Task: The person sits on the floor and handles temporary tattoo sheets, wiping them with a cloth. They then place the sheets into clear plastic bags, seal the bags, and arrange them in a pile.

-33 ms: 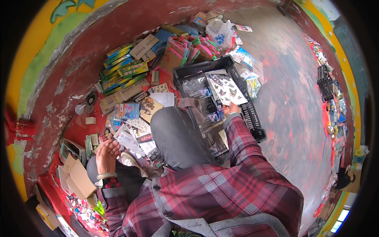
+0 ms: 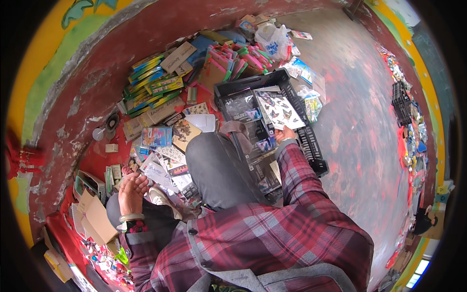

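My right hand grips the lower edge of a white sheet of butterfly pictures between thumb and fingers. The sheet lies tilted over a black plastic crate, covering part of its contents. Inside the crate are several dark flat packets in clear film. My left hand is raised beside my left leg, palm turned up, fingers loosely bent and apart, with nothing seen in it. Closest to it are loose picture cards and a white packet on the red floor covering.
Stacked yellow-green boxes and pink and green tubes lie ahead by the wall. A white plastic bag sits beyond the crate. An open cardboard box stands at left. A second black crate lies far right.
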A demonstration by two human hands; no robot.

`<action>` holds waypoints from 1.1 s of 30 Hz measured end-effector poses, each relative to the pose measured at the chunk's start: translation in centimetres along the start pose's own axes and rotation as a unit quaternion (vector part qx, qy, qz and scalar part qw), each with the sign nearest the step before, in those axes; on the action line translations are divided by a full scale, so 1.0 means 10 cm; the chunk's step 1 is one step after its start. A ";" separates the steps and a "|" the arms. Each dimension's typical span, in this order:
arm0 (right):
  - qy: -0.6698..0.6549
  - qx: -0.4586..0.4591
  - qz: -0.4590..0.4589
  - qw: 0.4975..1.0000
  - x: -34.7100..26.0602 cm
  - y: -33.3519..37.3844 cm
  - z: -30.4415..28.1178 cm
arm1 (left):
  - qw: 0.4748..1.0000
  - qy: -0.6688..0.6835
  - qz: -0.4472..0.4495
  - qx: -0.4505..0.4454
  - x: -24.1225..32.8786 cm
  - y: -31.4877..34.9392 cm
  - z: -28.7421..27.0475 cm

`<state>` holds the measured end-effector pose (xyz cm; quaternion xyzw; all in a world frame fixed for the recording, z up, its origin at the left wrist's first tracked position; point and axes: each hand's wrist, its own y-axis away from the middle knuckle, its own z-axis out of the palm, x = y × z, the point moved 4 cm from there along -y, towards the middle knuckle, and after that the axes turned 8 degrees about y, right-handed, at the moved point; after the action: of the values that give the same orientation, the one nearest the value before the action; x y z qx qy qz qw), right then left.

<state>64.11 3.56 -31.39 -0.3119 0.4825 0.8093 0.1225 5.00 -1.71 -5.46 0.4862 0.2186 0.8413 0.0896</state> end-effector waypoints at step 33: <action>0.346 -0.119 -0.026 0.930 -0.16 -0.24 1.00 | 0.975 -0.158 -0.149 0.040 -0.82 -0.19 -0.55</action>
<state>62.69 13.52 -28.63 -0.5978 0.3871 0.6987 -0.0688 4.39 -4.57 -15.10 0.5781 0.3046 0.7219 0.2278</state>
